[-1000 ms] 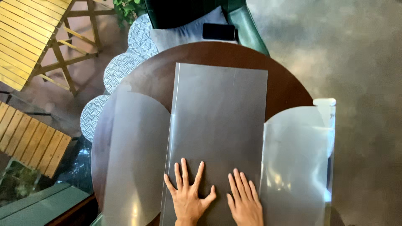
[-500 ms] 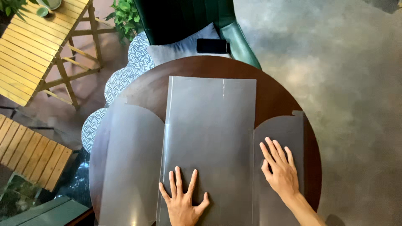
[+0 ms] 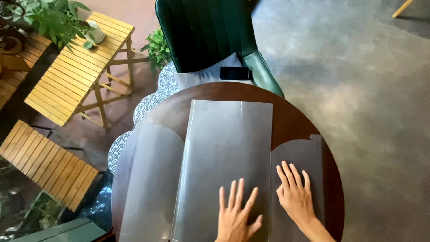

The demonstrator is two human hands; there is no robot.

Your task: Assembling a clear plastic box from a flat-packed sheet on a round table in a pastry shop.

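The big see-through plastic sheet with a curved flap on each side (image 3: 224,152) lies flat on the round dark brown wooden counter (image 3: 291,116); it looks thin, light, bendy and slippery, so an edge or a flap is likely the best place to take hold. The left hand (image 3: 236,215) presses flat on the middle part and the right hand (image 3: 294,195) on the right flap, both with fingers spread wide and gripping nothing. A green chair (image 3: 206,36) with a black phone (image 3: 235,73) on its grey cushion (image 3: 199,79) stands just behind, and nothing lies on the sheet in the way

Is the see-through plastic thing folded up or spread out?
Spread out. The plastic sheet lies flat on the round table, side flaps opened, with the left hand and right hand pressing it down.
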